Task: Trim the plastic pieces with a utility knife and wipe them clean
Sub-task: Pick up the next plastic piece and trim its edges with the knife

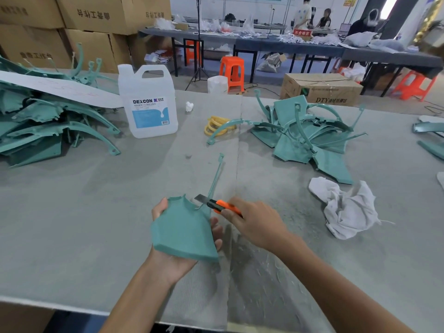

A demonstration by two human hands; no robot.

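While the teal plastic piece (pixel 182 227) is being held up off the table (pixel 72 212), well nearer the camera than the white jug (pixel 147 102) & a bit to its right, it is being cradled from below by the left hand (pixel 175 265), w/ the thumb curled over the upper left edge and the fingers wrapped up round the right side. The orange utility knife (pixel 222 205) is being gripped by the right hand (pixel 252 222), fingers closed round the handle. Its blade (pixel 200 198) is being laid against the piece's top edge, just beside the base of a thin stem (pixel 216 174) that is pointing back toward the jug.

Flash near that stem is prob. being trimmed. For a clean result:

- The blade is best being kept shallow & flush w/ the edge, so that only the burr is being shaved, not the body.
- The stroke is best being directed away from the left thumb & fingertips, which are lying close to the cut line, so a slip is being judged a real risk.
- Light pressure over several passes is being advised, since thin plastic is likely being flexed under load.

The white cloth (pixel 346 210), for wiping, is lying crumpled right of the jug and nearer the camera.
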